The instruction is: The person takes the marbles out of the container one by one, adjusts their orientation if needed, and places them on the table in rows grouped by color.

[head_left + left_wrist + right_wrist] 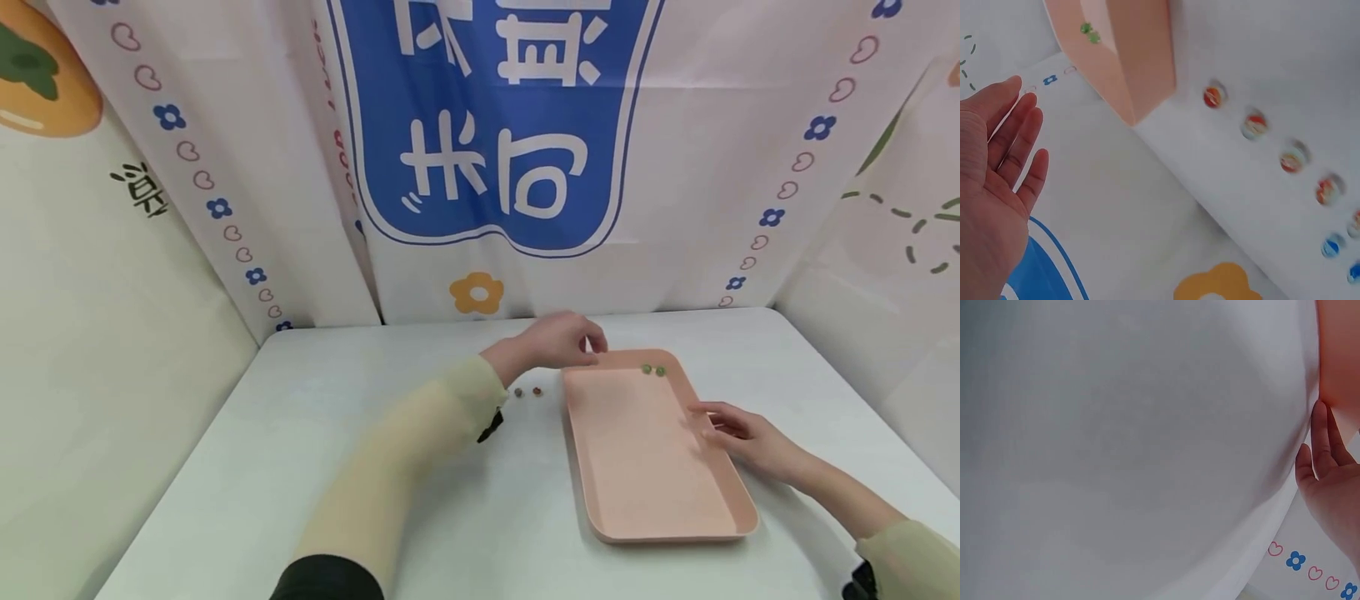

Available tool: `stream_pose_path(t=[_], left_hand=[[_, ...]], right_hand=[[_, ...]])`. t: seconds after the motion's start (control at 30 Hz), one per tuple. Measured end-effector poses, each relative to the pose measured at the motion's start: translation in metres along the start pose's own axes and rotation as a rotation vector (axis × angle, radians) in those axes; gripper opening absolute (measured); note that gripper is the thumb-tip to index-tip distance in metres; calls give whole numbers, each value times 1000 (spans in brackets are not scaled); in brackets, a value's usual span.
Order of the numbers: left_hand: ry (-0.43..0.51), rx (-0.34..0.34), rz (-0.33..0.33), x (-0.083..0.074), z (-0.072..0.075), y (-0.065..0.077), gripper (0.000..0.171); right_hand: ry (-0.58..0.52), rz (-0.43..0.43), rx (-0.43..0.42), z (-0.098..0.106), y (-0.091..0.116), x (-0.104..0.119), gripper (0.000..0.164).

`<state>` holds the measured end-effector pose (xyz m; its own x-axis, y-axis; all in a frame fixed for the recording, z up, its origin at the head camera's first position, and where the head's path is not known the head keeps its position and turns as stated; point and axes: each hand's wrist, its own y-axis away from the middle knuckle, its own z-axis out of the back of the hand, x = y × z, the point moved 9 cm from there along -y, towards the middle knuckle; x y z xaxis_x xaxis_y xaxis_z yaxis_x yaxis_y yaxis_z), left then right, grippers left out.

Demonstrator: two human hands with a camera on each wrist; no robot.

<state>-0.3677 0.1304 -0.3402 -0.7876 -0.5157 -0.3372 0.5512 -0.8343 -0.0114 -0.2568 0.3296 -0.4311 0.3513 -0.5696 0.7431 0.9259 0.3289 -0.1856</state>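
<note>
A pink rectangular tray (652, 467) lies on the white table with two green marbles (653, 370) near its far end. My left hand (551, 340) is over the tray's far left corner, thumb and index finger a little apart. In the left wrist view its fingers (1019, 150) are loosely extended, and nothing shows between them. At the tray's right rim rests my right hand (753, 442), fingers almost straight and touching the side. Several glass marbles (1255, 124) with red, orange or blue swirls line the table left of the tray; my left forearm hides most in the head view.
The white table (247, 467) extends left of the tray and ends at a printed cloth backdrop (675, 208) at the back. White printed panels (97, 333) stand along both sides. My left sleeve (390, 450) crosses above the table.
</note>
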Motion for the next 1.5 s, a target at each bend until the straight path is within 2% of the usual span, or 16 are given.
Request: stream_pose_path(t=[0.2,0.5,0.7,0.9,1.13,1.5], left_hand=[[29,-17,-1,-10,-7,-20,21],[137,-46,127,-1,-21,-43,26],[144,-37,108,-5,-36,-57,32],[134,21,76,-13,-53,-68,42],[160,89,114,-11,-72,-74,48],[284,112,191,-4,-89,-71,50]], right_hand=[[11,-12,2,0,-1,0,40],[7,-14,-2,1,-1,-1,40],[-9,-17,5,2,2,-3,40],[-12,-24,8,2,1,-3,40],[-34,12,9,3,-1,1,39],[-73,24,1,3,0,-3,38]])
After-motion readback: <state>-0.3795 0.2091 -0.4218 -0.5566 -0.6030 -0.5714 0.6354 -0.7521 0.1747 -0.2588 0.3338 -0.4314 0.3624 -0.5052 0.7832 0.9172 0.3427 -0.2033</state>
